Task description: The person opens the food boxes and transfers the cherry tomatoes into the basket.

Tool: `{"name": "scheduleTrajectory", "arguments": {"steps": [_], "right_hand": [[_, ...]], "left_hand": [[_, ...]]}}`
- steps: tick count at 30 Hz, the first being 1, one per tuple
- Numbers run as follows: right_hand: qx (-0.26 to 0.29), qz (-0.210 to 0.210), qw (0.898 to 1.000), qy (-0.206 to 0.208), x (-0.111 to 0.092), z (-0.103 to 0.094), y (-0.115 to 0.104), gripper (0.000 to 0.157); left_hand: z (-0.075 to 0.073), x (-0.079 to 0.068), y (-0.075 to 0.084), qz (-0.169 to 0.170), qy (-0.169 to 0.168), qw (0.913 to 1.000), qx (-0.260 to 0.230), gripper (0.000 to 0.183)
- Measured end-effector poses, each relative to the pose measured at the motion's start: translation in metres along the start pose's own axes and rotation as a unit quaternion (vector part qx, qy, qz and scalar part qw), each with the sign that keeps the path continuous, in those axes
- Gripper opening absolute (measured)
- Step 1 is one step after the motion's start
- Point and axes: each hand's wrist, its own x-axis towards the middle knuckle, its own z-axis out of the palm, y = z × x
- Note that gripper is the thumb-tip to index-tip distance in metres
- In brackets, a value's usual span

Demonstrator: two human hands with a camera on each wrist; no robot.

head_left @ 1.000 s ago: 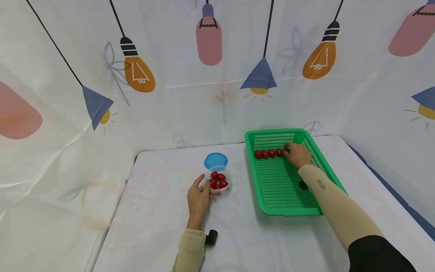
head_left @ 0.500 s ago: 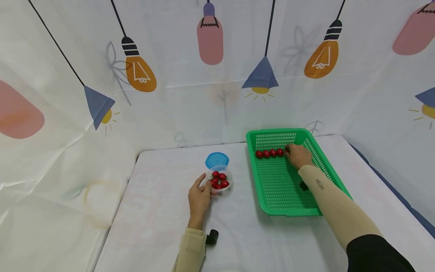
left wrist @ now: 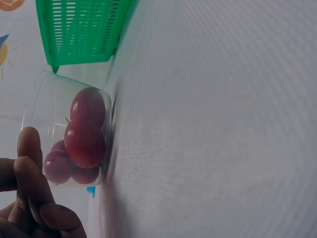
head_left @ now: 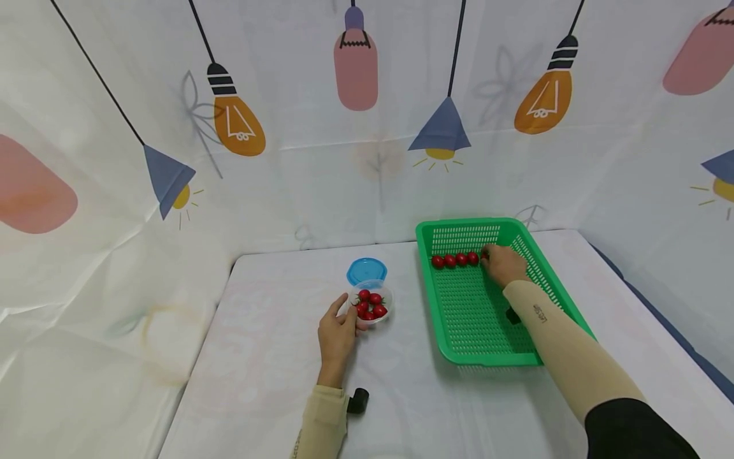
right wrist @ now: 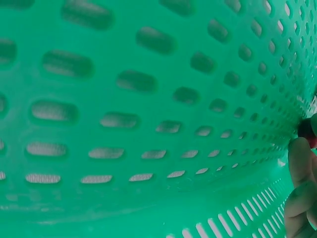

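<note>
In the head view, my left hand (head_left: 336, 338) holds the side of a clear plastic tub (head_left: 390, 299) with several red cherry tomatoes (head_left: 376, 299) in it. The left wrist view shows the fingers (left wrist: 32, 181) against the tub's wall and the tomatoes (left wrist: 85, 143) piled inside. Over at the green basket (head_left: 436, 319), my right hand (head_left: 504, 264) reaches in and pinches a cherry tomato (head_left: 485, 256) at the right end of a row of tomatoes (head_left: 461, 259). That tomato (right wrist: 307, 131) is mostly hidden by the fingers, at the right edge of the right wrist view.
A blue lid (head_left: 366, 271) lies just behind the tub. Everything stands on a table with a white cloth (head_left: 258, 357). Behind it hangs a white curtain (head_left: 321, 185) printed with lamps. The basket's slotted walls rise around the right hand.
Very little differs. The right hand stays at the end of the row with the tomato, its fingers shifting only slightly. The left hand keeps its hold on the tub.
</note>
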Motion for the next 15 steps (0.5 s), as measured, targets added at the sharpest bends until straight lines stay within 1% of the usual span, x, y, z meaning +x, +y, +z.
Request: {"name": "scheduleTrajectory", "arguments": {"steps": [7, 15], "right_hand": [[-0.002, 0.003, 1.0, 0.004, 0.0001, 0.0002, 0.001, 0.025], [0.009, 0.002, 1.0, -0.006, 0.0024, 0.0013, 0.0044, 0.028]], "left_hand": [[-0.0001, -0.001, 0.0021, -0.002, -0.004, 1.0, 0.0, 0.041], [0.0007, -0.0012, 0.0024, -0.001, -0.004, 1.0, 0.0, 0.042]]}}
